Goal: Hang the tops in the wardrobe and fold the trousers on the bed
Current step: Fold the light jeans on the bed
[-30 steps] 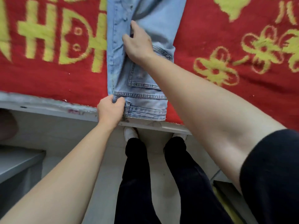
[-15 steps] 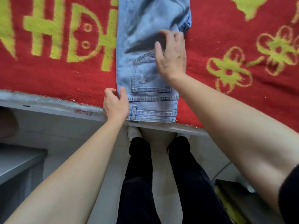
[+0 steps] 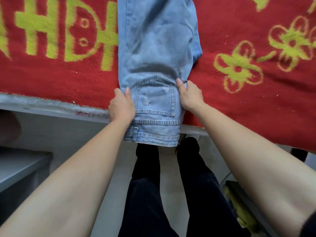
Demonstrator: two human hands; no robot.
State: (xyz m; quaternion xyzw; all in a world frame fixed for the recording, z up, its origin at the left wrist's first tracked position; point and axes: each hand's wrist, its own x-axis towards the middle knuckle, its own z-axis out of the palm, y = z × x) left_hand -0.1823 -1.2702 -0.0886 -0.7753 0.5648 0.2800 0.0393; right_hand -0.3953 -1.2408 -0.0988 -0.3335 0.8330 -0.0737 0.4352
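Home bedroom by the look: bed [image 3: 51, 106] covered with red blanket [image 3: 222, 103] patterned in yellow flowers, jeans [image 3: 153, 48] spread on it, pale floor [image 3: 109, 211] below.

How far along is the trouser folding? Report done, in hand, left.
Done: jeans lie folded lengthwise on the red blanket, waistband overhanging the bed edge. In hand: left hand and right hand grip the sides beside the back pocket. Left: the crosswise folds; tops and wardrobe are out of view.
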